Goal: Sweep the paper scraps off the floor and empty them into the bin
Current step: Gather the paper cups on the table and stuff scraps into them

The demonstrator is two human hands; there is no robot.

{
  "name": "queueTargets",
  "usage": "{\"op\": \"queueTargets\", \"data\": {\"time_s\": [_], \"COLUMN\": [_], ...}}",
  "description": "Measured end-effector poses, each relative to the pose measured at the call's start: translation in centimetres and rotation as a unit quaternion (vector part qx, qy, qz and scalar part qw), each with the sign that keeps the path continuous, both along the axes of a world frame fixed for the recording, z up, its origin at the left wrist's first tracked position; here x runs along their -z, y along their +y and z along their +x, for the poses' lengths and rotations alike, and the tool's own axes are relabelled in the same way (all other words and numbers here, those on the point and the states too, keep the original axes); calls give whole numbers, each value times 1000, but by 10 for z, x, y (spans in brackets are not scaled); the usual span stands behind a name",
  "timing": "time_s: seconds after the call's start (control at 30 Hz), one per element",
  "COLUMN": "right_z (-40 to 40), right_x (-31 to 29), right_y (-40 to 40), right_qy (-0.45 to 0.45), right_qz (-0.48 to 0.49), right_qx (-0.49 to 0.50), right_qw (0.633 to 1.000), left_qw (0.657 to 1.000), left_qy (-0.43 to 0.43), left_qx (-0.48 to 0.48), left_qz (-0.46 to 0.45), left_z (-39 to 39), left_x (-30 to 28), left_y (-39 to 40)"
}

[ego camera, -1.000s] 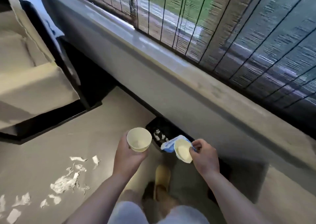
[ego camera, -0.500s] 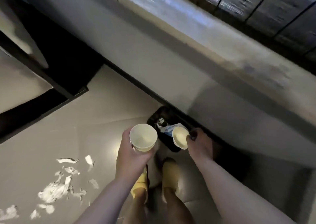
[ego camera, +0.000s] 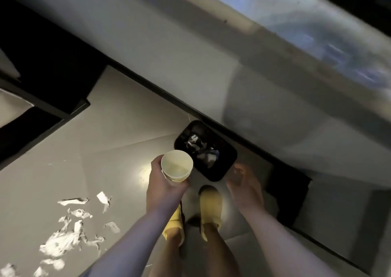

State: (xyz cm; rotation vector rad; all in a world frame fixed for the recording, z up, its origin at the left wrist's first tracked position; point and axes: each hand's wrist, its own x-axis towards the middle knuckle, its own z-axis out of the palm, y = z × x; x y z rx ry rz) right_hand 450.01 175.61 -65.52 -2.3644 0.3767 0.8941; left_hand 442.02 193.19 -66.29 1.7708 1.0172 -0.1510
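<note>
My left hand (ego camera: pixel 164 186) grips a pale paper cup (ego camera: pixel 177 165), upright and empty, just left of the black bin (ego camera: pixel 222 170). The bin stands on the floor against the wall base and holds white scraps and a blue-and-white wrapper (ego camera: pixel 206 152). My right hand (ego camera: pixel 243 180) hangs blurred beside the bin's right edge with fingers loose and nothing in it. White paper scraps (ego camera: pixel 69 230) lie scattered on the grey floor at the lower left.
A grey wall (ego camera: pixel 190 54) under a window ledge runs diagonally behind the bin. Dark furniture (ego camera: pixel 42 86) juts in from the left. My feet in yellow slippers (ego camera: pixel 210 204) stand just in front of the bin. A dark block (ego camera: pixel 289 187) sits to the bin's right.
My right hand let go of the second cup and the blue wrapper over the bin and now hangs with nothing in it. The view tilted further down. My left hand still holds its cup.
</note>
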Motion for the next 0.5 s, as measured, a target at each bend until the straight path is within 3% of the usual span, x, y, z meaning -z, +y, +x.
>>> {"op": "queueTargets", "data": {"time_s": [0.3, 0.5], "right_z": [-30, -31], "right_x": [-13, -10], "right_y": [-36, -38], "right_qy": [-10, -3], "right_qz": [5, 22], "right_qx": [70, 90], "right_qw": [997, 996], "left_qw": [997, 998], "left_qy": [0, 19], "left_qx": [55, 64], "left_qz": [60, 9], "left_z": [40, 60], "left_x": [33, 43], "left_y": [-31, -38]}}
